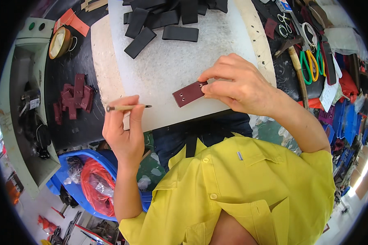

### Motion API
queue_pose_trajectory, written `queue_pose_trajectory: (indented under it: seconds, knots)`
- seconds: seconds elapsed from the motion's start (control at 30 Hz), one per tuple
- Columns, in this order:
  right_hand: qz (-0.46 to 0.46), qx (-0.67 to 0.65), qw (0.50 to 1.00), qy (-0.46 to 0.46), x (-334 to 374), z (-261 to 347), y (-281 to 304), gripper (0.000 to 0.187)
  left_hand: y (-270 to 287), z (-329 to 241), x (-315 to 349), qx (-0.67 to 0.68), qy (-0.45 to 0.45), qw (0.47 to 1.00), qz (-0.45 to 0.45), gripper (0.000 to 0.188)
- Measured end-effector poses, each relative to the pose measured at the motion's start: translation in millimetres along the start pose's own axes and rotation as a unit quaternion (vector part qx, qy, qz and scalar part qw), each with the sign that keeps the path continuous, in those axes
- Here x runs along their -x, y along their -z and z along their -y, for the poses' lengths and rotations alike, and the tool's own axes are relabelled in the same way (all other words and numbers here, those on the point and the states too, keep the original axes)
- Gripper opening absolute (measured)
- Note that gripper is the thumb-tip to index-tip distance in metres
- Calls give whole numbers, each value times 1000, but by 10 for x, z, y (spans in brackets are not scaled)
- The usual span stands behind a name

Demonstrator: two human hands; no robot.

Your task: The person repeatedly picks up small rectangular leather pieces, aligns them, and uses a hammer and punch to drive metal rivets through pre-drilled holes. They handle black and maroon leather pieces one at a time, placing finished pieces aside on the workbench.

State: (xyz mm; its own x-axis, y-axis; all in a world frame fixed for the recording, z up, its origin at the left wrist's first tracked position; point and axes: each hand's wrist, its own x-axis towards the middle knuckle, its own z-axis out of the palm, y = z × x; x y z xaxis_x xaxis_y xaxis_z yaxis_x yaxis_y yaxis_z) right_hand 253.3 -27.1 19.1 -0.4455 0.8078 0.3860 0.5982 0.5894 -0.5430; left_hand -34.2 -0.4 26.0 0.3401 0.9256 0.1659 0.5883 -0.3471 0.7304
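Here by the white board (151,77), the right hand (241,87) pinches one end of a maroon piece (188,94) between thumb and fingers, holding it over the board's near half, small metal fittings showing on its face; whether it touches the surface, I can't tell. And the left hand (124,122), over the board's left near corner, grips a slim, dark-tipped tool (124,108), well apart from that piece! Black strips (180,34) heap up at the board's far end. Left of the board, more maroon pieces (78,90) sit piled, a bowl (64,45) beyond them. Right of it lie a wooden-handled hammer (297,69) and scissors (302,61) with coloured handles.
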Motion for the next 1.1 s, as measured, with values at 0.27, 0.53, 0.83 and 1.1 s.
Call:
queue_pose_trajectory:
  seconds: [0.27, 0.53, 0.83, 1.1]
  knots:
    - [3, 13, 1000, 8, -13, 9, 16, 7, -391, -652, -319, 388, 86, 917, 35, 16]
    - [-39, -21, 999, -20, 57, -22, -61, 14, -657, -460, -362, 369, 98, 922, 68, 7]
    - [-48, -14, 999, -18, 62, -24, -78, 15, -699, -389, -316, 344, 44, 936, 60, 6]
    - [-43, -3, 999, -22, 89, -10, -58, 14, -764, -373, -328, 183, -109, 977, 24, 13]
